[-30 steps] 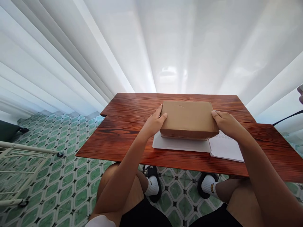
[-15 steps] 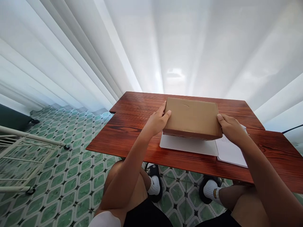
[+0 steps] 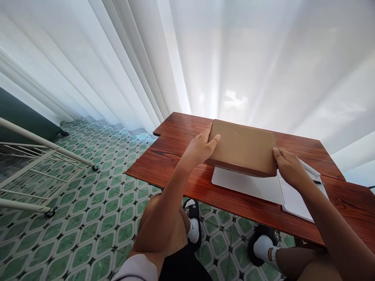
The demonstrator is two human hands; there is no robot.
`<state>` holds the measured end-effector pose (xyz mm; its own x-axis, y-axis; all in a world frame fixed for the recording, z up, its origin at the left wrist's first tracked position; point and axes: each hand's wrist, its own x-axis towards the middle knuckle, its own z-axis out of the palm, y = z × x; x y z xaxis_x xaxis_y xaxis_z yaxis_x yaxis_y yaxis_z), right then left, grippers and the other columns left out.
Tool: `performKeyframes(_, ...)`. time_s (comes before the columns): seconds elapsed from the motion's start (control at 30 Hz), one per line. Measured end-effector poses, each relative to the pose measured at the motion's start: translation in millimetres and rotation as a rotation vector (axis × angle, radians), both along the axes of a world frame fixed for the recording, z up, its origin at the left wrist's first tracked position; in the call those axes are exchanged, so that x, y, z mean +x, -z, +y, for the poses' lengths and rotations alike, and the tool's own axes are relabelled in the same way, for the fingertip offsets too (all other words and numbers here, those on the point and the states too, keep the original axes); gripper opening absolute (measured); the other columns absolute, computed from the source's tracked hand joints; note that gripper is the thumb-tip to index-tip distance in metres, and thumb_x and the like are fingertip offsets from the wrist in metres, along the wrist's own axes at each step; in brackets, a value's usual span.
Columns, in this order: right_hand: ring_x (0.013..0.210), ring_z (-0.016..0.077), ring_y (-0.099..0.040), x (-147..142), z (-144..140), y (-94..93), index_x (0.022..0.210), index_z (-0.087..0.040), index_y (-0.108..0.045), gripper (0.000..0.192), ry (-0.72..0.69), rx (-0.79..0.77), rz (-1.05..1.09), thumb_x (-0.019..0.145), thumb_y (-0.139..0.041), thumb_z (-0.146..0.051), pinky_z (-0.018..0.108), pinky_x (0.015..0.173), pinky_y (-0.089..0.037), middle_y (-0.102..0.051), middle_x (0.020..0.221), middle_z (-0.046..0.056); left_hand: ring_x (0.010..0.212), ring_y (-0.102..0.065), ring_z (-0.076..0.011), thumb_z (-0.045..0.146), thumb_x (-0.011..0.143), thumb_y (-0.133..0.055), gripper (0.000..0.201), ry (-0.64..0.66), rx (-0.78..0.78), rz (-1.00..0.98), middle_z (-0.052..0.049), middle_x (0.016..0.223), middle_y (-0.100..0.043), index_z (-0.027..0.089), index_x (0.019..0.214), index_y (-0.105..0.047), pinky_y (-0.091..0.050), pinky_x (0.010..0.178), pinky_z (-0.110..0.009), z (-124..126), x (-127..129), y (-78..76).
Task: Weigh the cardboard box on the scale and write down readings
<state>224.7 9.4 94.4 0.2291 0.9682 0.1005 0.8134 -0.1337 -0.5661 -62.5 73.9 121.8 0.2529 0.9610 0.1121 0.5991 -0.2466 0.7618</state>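
A brown cardboard box [image 3: 243,148] is held between my two hands, just over the table and slightly tilted. My left hand [image 3: 200,146] grips its left end, thumb on top and the fingers mostly hidden behind the side. At the right end, my right hand [image 3: 288,164] is closed on the near corner, its thumb against the top edge. Beneath the box lies a flat white panel [image 3: 246,185], partly covered. An open notebook [image 3: 295,201] with some writing sits beside the panel, under my right forearm, and a dark pen [image 3: 318,182] rests on it.
The reddish-brown wooden table [image 3: 164,156] has a stepped left edge. A white metal rack on casters [image 3: 52,156] stands on the green tiled floor [image 3: 108,191] at left. White curtains [image 3: 193,58] hang behind the table.
My view has turned left, so the table appears further right. The box has shifted left relative to the white panel, still in both hands. More of the notebook and the pen now show.
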Motion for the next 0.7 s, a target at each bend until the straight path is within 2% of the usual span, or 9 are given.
performKeyframes(0.13, 0.073, 0.0248, -0.053, -19, 11, -8.9, 0.074, -0.024, -0.046, 0.041, -0.048, 0.021, 0.001, 0.098, -0.027, -0.051, 0.035, 0.065, -0.037, -0.062, 0.077, 0.005, 0.145, -0.038, -0.0261, 0.051, 0.101, -0.038, 0.065, -0.08, 0.071, 0.004, -0.009, 0.158, -0.042, 0.015, 0.155, -0.037, -0.029, 0.121, -0.041, 1, -12, -4.1)
performKeyframes(0.27, 0.071, 0.0243, -0.052, -39, 25, -9.9, 0.073, -0.023, -0.045, 0.04, -0.102, 0.04, 0.017, 0.098, -0.027, -0.05, 0.035, 0.064, -0.036, -0.061, 0.076, 0.005, 0.146, -0.037, -0.0274, 0.053, 0.101, -0.034, 0.068, -0.165, 0.088, 0.061, -0.011, 0.159, -0.04, 0.013, 0.156, -0.035, -0.03, 0.121, -0.044, -1, -27, -10.5)
performKeyframes(0.4, 0.072, 0.0243, -0.055, -58, 36, -8.9, 0.074, -0.023, -0.045, 0.042, -0.137, 0.031, 0.047, 0.1, -0.026, -0.05, 0.034, 0.063, -0.036, -0.063, 0.078, 0.006, 0.145, -0.039, -0.0286, 0.054, 0.101, -0.033, 0.066, -0.221, 0.116, 0.096, -0.009, 0.158, -0.041, 0.017, 0.156, -0.037, -0.031, 0.12, -0.046, 1, -44, -13.2)
performKeyframes(0.53, 0.071, 0.0236, -0.055, -77, 46, -9.6, 0.073, -0.023, -0.042, 0.042, -0.158, 0.029, 0.044, 0.101, -0.026, -0.049, 0.033, 0.063, -0.035, -0.062, 0.077, 0.005, 0.148, -0.035, -0.0298, 0.056, 0.1, -0.033, 0.072, -0.297, 0.106, 0.143, -0.01, 0.162, -0.035, 0.013, 0.158, -0.032, -0.03, 0.121, -0.045, 4, -56, -13.8)
performKeyframes(0.7, 0.072, 0.0235, -0.055, -100, 58, -8.4, 0.072, -0.023, -0.04, 0.04, -0.204, 0.015, 0.074, 0.102, -0.027, -0.044, 0.034, 0.064, -0.036, -0.06, 0.076, 0.005, 0.148, -0.036, -0.0298, 0.054, 0.1, -0.031, 0.072, -0.376, 0.091, 0.221, -0.008, 0.162, -0.035, 0.014, 0.159, -0.028, -0.031, 0.121, -0.044, 7, -70, -15.6)
